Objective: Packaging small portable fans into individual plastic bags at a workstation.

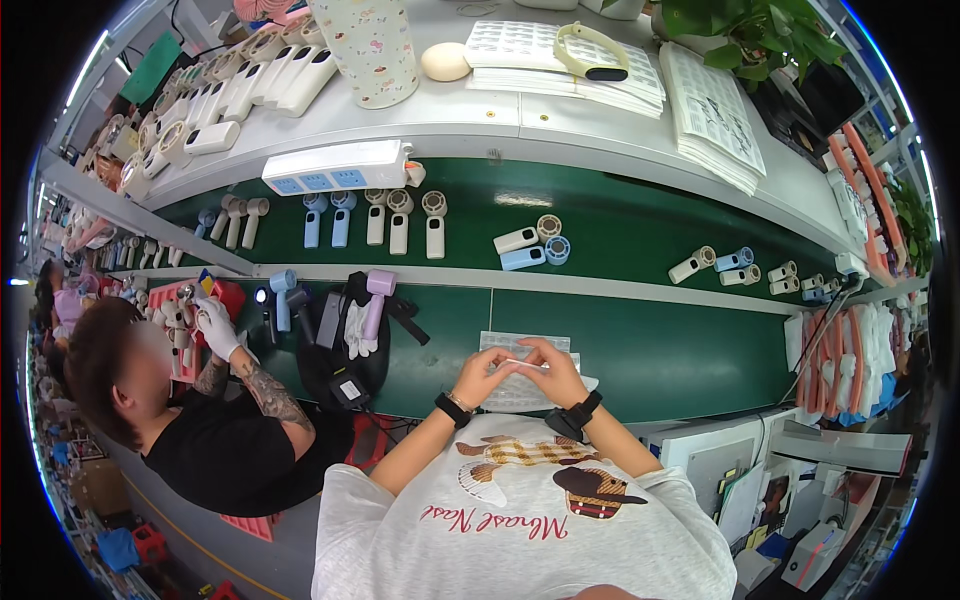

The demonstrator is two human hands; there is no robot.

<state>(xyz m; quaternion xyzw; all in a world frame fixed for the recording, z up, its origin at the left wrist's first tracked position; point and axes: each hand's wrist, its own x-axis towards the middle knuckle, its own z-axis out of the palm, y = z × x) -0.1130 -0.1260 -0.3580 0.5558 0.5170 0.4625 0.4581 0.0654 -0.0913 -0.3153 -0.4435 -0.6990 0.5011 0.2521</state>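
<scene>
My left hand (482, 377) and my right hand (553, 372) meet in front of my chest, above the green worktable (660, 360). Both sets of fingertips pinch a small, thin white piece (516, 364); its kind is too small to tell. Beneath the hands lie clear-and-white printed sheets (525, 340) that look like sticker sheets, partly covered by my fingers. Beside my right hand a pale rounded end (591, 383) sticks out, mostly hidden by that hand. Each wrist wears a black band.
Left of me, a black bag (345, 375) lies beside a purple handheld fan (377, 300). Farther left a co-worker's gloved hand (217, 328) works over a red tray. Handheld fans (434, 225) line the shelf ahead, under a white power strip (338, 167). Right, bagged items (845, 360) hang.
</scene>
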